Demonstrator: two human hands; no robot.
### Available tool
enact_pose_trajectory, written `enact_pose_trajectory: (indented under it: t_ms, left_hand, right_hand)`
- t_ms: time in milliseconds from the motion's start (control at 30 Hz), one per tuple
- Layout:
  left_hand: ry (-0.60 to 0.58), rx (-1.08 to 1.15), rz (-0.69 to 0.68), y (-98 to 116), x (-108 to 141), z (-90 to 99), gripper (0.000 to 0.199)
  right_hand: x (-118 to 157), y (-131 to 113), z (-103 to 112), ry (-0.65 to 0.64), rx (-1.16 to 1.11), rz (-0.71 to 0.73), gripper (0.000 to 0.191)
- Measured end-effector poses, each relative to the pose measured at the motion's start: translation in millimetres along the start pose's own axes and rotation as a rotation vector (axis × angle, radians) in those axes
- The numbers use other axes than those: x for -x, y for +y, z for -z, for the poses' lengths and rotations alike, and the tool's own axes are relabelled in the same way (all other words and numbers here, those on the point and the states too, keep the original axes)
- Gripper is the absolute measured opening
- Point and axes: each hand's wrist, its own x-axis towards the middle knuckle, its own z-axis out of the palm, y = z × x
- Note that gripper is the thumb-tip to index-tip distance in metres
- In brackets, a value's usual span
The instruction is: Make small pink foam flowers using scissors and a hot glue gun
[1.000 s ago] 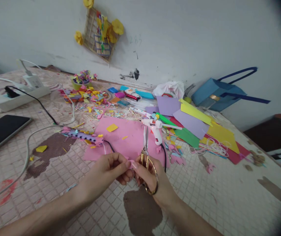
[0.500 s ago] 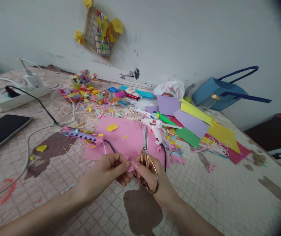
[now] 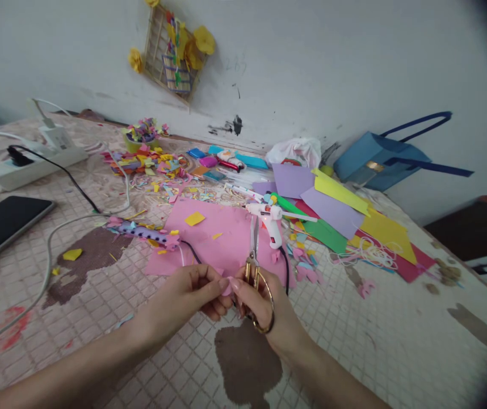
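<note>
Between the thumbs and fingertips of both hands is a small piece of pink paper [image 3: 227, 287]. My left hand [image 3: 198, 289] pinches it from the left. My right hand [image 3: 264, 301] pinches its other side and also carries gold-handled scissors [image 3: 254, 258], blades pointing away from me and almost together. Just beyond the hands lies a large pink sheet [image 3: 222, 227] with yellow scraps on it. A white glue gun [image 3: 271, 224] rests on its right part. On the left edge is a purple strip [image 3: 145, 232] with dark spots and pink paper bits.
Coloured paper sheets [image 3: 332, 204] and tangled white string [image 3: 371, 253] lie to the right, before a blue bag [image 3: 382, 159]. Paper scraps [image 3: 145, 162] and a filled pot [image 3: 141, 139] are at the back. A phone [image 3: 7, 227], power strip [image 3: 30, 167] and cables are on the left.
Both hands stay almost in place, still pinching the pink paper with the scissors in the right hand. The scissor blades have tilted slightly to the right.
</note>
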Motion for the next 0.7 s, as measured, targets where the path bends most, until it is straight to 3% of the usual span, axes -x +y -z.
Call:
enact_pose_trajectory:
  t_ms: [267,467,700]
  left_hand:
    - [-0.060,-0.036,0.028,1,0,0.7,0.025]
    - [0.013,0.030,-0.104,2,0,0.2,0.021]
    - [0.144,0.090,-0.230,-1,2,3.2,0.019]
  right_hand:
    - [1,-1,0,0.019,0.020,0.015,0.024]
    - [5,0,-1,0.022,-0.065,0.019,0.041]
    - [15,0,-9,-0.040,0.136,0.004,0.045]
